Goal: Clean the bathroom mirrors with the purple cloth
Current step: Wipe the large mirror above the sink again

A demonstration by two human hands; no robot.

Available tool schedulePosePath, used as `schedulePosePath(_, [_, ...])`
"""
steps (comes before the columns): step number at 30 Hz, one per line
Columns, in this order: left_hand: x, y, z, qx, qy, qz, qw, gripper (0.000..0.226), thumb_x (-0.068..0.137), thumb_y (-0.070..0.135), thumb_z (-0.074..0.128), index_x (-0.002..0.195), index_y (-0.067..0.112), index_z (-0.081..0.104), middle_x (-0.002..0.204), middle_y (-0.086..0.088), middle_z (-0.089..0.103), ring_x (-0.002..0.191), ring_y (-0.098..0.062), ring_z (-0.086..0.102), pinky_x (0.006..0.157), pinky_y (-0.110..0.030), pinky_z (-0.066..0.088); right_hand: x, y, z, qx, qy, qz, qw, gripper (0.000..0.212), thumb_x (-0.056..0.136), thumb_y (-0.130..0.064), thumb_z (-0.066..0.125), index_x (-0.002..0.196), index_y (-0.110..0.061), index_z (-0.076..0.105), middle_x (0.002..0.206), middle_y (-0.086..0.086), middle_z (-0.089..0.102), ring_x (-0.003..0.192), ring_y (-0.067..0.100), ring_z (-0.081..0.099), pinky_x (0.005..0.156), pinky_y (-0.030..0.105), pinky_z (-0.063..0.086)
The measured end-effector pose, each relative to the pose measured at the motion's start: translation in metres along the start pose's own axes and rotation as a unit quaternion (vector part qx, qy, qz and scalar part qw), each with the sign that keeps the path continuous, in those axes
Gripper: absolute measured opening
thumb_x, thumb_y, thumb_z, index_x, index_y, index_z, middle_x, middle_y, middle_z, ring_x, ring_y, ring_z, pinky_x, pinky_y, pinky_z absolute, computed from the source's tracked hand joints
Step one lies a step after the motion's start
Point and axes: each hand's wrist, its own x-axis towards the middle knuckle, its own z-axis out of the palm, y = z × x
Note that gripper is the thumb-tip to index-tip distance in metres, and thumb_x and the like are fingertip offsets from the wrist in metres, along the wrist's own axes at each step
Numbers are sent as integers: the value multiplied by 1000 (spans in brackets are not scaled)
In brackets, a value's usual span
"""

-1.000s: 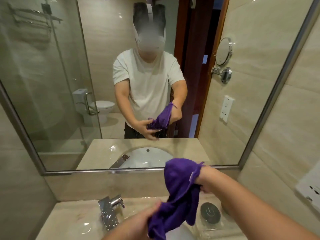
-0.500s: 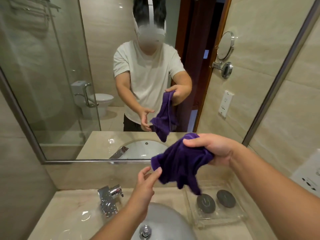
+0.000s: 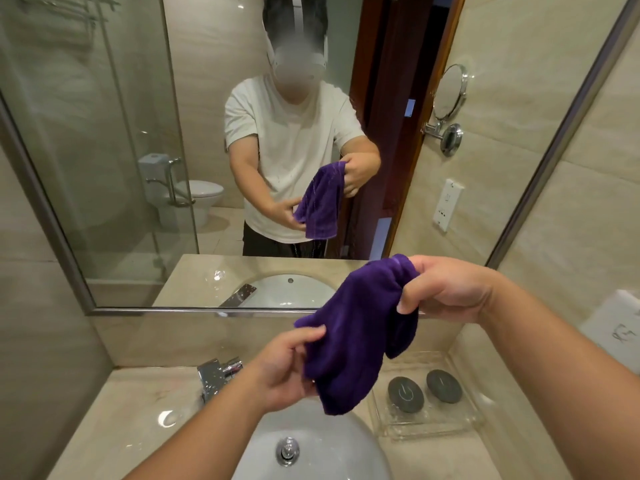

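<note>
Fingers of left hand now gripping lower fold of purple cloth, right hand still pinching its top

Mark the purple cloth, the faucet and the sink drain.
purple cloth (image 3: 360, 327), head view, middle of the hanging fabric.
faucet (image 3: 215, 375), head view, chrome body.
sink drain (image 3: 287, 451), head view, metal stopper.

Cloth over sink (mirror behind), tray right.
</note>
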Motion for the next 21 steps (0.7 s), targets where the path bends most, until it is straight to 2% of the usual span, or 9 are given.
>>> schedulePosePath(3, [-3,25,3,-7,59,74,995,47,78,25,77,123,16,66,120,-10,71,102,-25,72,74,-39,59,-3,2,-3,33,67,-27,997,37,73,18,50,93,-2,74,99,18,73,93,32,69,86,40,55])
schedulePosePath(5, [-5,44,4,59,106,147,982,31,92,30,66,121,19,65,114,-6,74,97,-21,73,66,-32,58,-5,2,-9,46,126,-11,991,32,86,14,49,105,0,72,110,20,73,100,34,70,91,44,55])
schedulePosePath(7, [-8,63,0,170,194,224,940,26,96,39,62,108,18,71,97,2,78,87,-16,74,62,-25,54,-10,4,-17,-14,205,41,978,23,93,5,57,107,-4,73,107,19,75,97,31,73,80,41,61])
schedulePosePath(9, [-15,84,-9,325,294,295,849,34,87,57,63,81,24,71,71,11,72,66,-9,66,56,-25,47,-15,10,-23,-129,292,104,942,10,92,-9,69,96,-13,77,90,13,78,84,27,76,67,37,63])
schedulePosePath(11, [-20,103,-18,487,350,341,724,51,79,73,55,64,25,60,56,7,54,53,-8,48,52,-31,39,-16,19,-28,-225,379,111,891,11,85,-30,79,78,-22,79,73,1,76,75,23,73,67,41,61])
schedulePosePath(13, [-22,118,-19,577,381,351,632,61,83,77,45,56,23,59,68,1,48,70,-13,49,65,-36,44,-14,29,-27,-197,426,40,882,15,82,-43,79,75,-30,79,74,-8,75,79,13,69,74,38,55])
schedulePosePath(16, [-24,136,-11,654,419,275,567,63,91,74,32,72,28,71,91,3,44,101,-25,43,89,-40,43,-1,42,-17,-14,408,-64,911,15,85,-41,75,89,-27,80,89,-9,78,92,7,69,79,33,51])
schedulePosePath(19, [-15,152,-1,685,399,184,581,67,93,73,26,68,23,63,76,1,59,84,-28,59,73,-39,49,19,55,-17,-14,499,-89,862,19,84,-44,76,76,-27,79,65,-13,71,63,-3,65,62,27,46])
schedulePosePath(21, [-2,160,11,622,377,182,661,65,96,68,35,72,16,65,66,-1,63,68,-26,63,66,-36,54,35,57,-20,51,532,-84,841,25,85,-46,76,79,-22,76,52,-7,58,41,7,52,46,26,45])
